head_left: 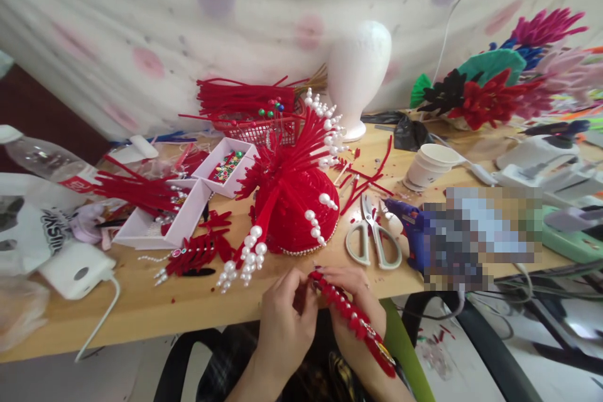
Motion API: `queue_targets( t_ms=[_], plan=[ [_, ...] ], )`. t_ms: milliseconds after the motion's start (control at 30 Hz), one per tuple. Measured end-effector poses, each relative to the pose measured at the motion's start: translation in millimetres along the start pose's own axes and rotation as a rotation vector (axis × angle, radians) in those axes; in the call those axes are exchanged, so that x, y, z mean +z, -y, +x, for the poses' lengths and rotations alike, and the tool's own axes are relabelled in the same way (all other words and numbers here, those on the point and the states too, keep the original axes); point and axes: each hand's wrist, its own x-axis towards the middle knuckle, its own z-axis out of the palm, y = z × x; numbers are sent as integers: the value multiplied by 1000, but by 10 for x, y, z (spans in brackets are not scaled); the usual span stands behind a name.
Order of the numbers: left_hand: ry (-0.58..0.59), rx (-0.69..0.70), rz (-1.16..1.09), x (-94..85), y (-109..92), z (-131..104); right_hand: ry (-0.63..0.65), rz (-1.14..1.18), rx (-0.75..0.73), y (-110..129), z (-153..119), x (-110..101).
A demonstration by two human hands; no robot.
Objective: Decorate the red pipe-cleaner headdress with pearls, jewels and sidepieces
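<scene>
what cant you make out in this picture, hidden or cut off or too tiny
All in the head view:
- Most fingertips of the left hand: hidden by its own curled fingers and thumb.
- Part of the right hand: behind the red strip.
- Whatever the pixelated patch covers.
- The full white bag: cut off by the left edge.
- The number of coloured beads: too small and crowded.

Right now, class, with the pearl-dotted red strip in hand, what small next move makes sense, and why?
Perhaps steady the red strip with the right hand while the left hand presses its upper end: the left hand is curled close there, and the strip lies across the right.
</scene>
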Motion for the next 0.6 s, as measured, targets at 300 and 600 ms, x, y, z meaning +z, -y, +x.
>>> queue_targets(
  t_ms=[300,600],
  plan=[
    [158,-135,-307,-13,38,46,143,-72,-181,111,156,-46],
    [354,-146,-145,-904,156,-41,512,59,-161,364,549,-158]
  ],
)
